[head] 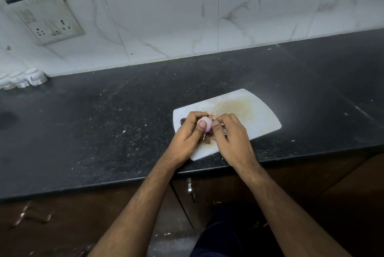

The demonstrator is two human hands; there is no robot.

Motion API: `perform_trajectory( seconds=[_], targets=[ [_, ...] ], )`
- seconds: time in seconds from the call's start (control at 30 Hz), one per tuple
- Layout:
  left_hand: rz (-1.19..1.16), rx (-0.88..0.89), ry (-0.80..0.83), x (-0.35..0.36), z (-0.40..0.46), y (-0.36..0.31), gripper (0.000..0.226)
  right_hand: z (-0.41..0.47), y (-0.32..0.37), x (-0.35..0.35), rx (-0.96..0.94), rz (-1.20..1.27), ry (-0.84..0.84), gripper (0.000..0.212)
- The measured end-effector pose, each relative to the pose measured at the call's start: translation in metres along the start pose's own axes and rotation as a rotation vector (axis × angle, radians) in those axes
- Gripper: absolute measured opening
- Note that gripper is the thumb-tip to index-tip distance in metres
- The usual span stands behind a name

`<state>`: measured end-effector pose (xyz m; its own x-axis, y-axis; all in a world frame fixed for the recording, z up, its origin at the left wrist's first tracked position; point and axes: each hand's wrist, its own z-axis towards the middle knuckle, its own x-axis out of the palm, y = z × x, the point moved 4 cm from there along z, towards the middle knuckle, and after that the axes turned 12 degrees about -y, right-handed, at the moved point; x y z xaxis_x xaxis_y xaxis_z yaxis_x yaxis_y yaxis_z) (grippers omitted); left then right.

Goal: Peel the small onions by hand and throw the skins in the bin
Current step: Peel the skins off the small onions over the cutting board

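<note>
Pinching a small onion (204,124) (partly peeled), both hands hover above the cutting board (249,111).

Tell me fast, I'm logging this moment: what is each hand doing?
Left hand: closed, fingers holding the small onion over the cutting board.
Right hand: closed, fingers pinching at the onion's skin.

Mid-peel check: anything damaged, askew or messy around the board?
The socket plate on the wall tiles sits crooked, one edge lifted off a dark gap. The cutting board has a brownish stain. Loose skins lie under both hands; no bin is in view.
</note>
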<state>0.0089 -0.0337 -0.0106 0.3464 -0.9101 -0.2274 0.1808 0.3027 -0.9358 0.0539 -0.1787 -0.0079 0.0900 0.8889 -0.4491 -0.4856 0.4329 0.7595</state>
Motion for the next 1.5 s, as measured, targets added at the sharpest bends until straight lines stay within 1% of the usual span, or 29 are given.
perform_trajectory(
  seconds=[0.07, 0.1, 0.2, 0.3, 0.43, 0.6, 0.8, 0.9, 1.0, 1.07, 1.17, 1.23, 1.33, 1.4, 1.5],
  targets=[
    [-0.036, -0.012, 0.007, 0.0, 0.001, 0.0, 0.036, -0.001, 0.001, 0.002, -0.031, -0.046, 0.035, 0.039],
    [-0.073, -0.022, 0.004, -0.001, 0.002, 0.0, 0.037, -0.002, 0.003, 0.003, -0.06, -0.073, 0.048, 0.044],
    [-0.195, -0.063, -0.028, -0.004, 0.003, 0.002, 0.038, -0.006, 0.008, 0.004, -0.149, -0.115, 0.059, 0.041],
    [-0.248, -0.087, -0.04, -0.005, 0.004, 0.003, 0.036, -0.01, 0.014, 0.006, -0.199, -0.185, 0.078, 0.039],
    [-0.244, -0.065, -0.01, -0.005, 0.003, 0.003, 0.03, -0.011, 0.016, 0.006, -0.182, -0.24, 0.09, 0.04],
    [-0.308, -0.067, 0.015, -0.007, 0.004, 0.001, 0.034, -0.008, 0.013, 0.007, -0.146, -0.266, 0.069, 0.034],
    [-0.315, -0.097, 0.094, -0.003, 0.005, 0.004, 0.041, -0.006, 0.01, 0.0, -0.081, -0.235, -0.022, 0.016],
    [-0.36, -0.146, 0.113, -0.002, 0.005, 0.007, 0.042, -0.002, 0.006, -0.003, -0.034, -0.144, -0.087, 0.018],
    [-0.443, -0.21, 0.106, -0.005, 0.005, 0.005, 0.038, 0.004, -0.007, -0.013, 0.068, -0.08, -0.238, 0.022],
    [-0.483, -0.24, 0.091, -0.006, 0.006, 0.004, 0.037, 0.006, -0.011, -0.017, 0.104, -0.057, -0.298, 0.023],
    [-0.517, -0.261, 0.081, -0.004, 0.006, 0.003, 0.038, 0.003, -0.011, -0.012, 0.071, -0.092, -0.248, 0.026],
    [-0.512, -0.258, 0.053, -0.005, 0.006, 0.003, 0.038, 0.003, -0.011, -0.008, 0.074, -0.144, -0.191, 0.037],
    [-0.482, -0.237, 0.039, -0.007, 0.006, 0.002, 0.041, 0.008, -0.011, 0.0, 0.048, -0.366, -0.078, 0.052],
    [-0.471, -0.223, 0.038, -0.006, 0.006, 0.001, 0.041, 0.007, -0.007, 0.002, 0.018, -0.333, -0.057, 0.051],
    [-0.425, -0.187, 0.031, -0.006, 0.006, 0.0, 0.039, -0.002, 0.0, -0.003, -0.11, -0.147, -0.114, 0.037]
  ],
)
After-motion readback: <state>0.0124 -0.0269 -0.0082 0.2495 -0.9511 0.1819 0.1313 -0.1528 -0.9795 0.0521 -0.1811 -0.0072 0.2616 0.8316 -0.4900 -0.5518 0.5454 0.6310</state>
